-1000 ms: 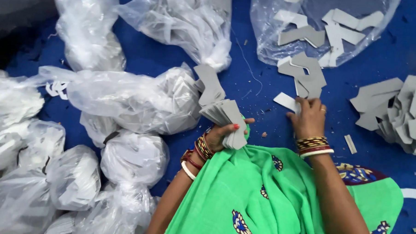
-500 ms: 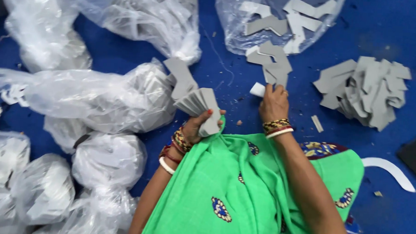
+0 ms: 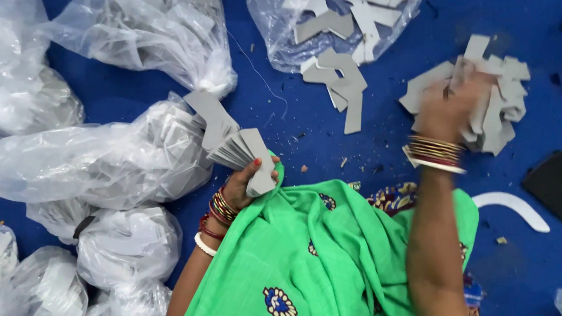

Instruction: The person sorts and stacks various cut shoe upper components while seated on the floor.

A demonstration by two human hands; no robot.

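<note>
My left hand is clamped around a fanned stack of grey pieces, held above the green cloth. My right hand, blurred, rests on the loose grey pile well right; I cannot tell its grip.

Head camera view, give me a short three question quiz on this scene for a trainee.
1. True or false: the left hand grips a fanned stack of grey pieces.
2. Which does the right hand reach: A, the loose grey pile; B, the white curved strip?
3. What colour is the floor covering?
Key: 1 true; 2 A; 3 blue.
</note>
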